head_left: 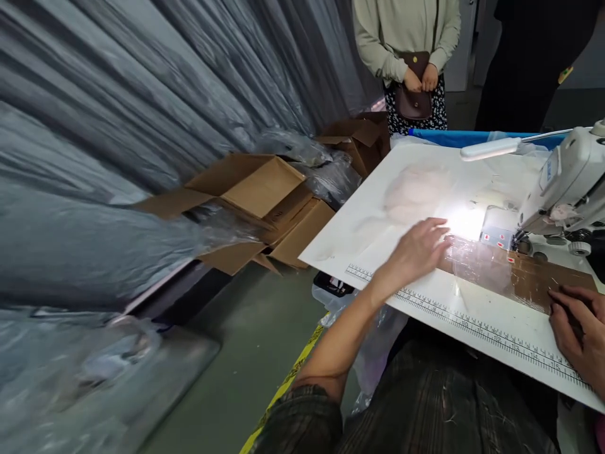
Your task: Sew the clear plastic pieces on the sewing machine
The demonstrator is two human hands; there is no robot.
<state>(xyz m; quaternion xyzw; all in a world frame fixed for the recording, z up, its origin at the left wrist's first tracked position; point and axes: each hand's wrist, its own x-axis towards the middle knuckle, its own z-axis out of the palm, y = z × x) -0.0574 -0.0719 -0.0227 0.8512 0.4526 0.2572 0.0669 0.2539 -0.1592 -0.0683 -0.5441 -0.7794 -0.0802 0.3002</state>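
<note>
Ruler scale (477, 326), printed along the near edge of a white tabletop (340, 236). Right hand (582, 325): fingers slightly parted, tips at the near edge of a brown strip (532, 280); whether pinching, cannot tell. Left hand (416, 251): fingers extended, lightly spread, at the strip's left end. Strip: flat on the tabletop, partly glossy, beside the sewing machine (558, 180). Beyond: opened carton (265, 186), left; standing person (406, 28) with brown bag (414, 106).

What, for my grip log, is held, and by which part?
The left hand is at one end of the brown strip, the right hand at the other; whether either grips it is unclear.
</note>
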